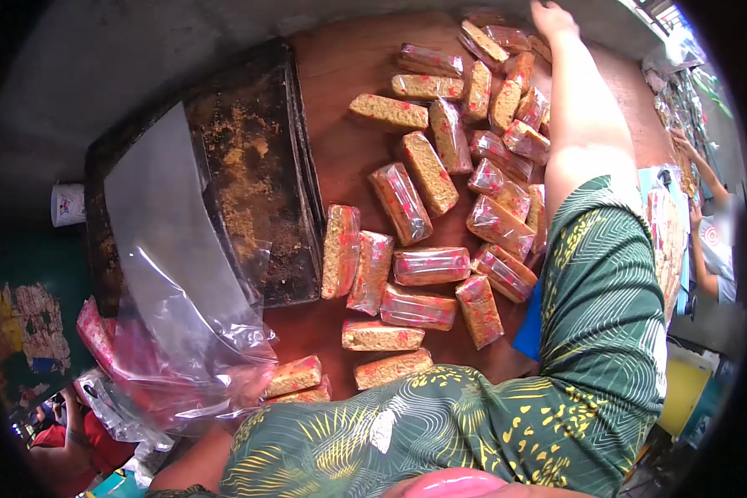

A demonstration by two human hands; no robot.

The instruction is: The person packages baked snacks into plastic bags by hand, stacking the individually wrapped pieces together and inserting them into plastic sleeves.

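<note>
My right arm stretches to the far edge of the table, with my right hand (555,20) beside the farthest wrapped cake bars; its fingers are mostly cut off by the frame edge. Many cake bars (429,174) in clear film with red print lie loosely spread over the brown tabletop. At lower left, my left forearm leads to a large clear plastic bag (195,349). My left hand (251,383) shows only dimly through the bag's crumpled lower end and appears closed on it. The bag's flat upper part rests over a dark baking tray.
The dark, crumb-covered baking tray (266,207) takes up the table's left side. A white cup (68,205) stands beyond it. Pink printed packaging (96,336) lies beneath the bag. A co-worker (714,241) reaches over a surface at right; another person (79,444) is at lower left.
</note>
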